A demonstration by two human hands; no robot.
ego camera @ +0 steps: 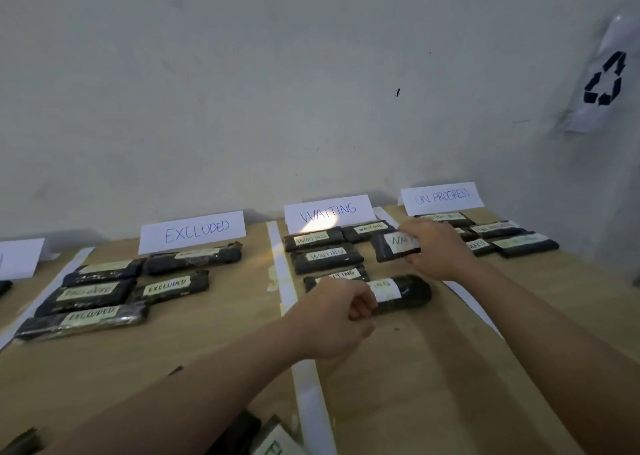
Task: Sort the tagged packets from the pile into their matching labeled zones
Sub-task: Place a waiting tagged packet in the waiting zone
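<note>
Black packets with white tags lie on a wooden table (433, 368) split by white tape strips. My right hand (434, 246) grips the right end of a WAITING-tagged packet (389, 246) in the WAITING zone, below its sign (327, 212). My left hand (337, 316) is curled at the left end of another tagged packet (401, 293) at the front of that zone; whether it grips the packet is unclear. Several more WAITING packets (325, 259) lie behind.
The EXCLUDED sign (195, 231) stands over several packets (93, 293) on the left. The ON PROGRESS sign (443, 196) with several packets (523, 245) is on the right. More packets (273, 442) sit at the bottom edge. A wall stands behind, with a recycling-symbol paper (604, 78).
</note>
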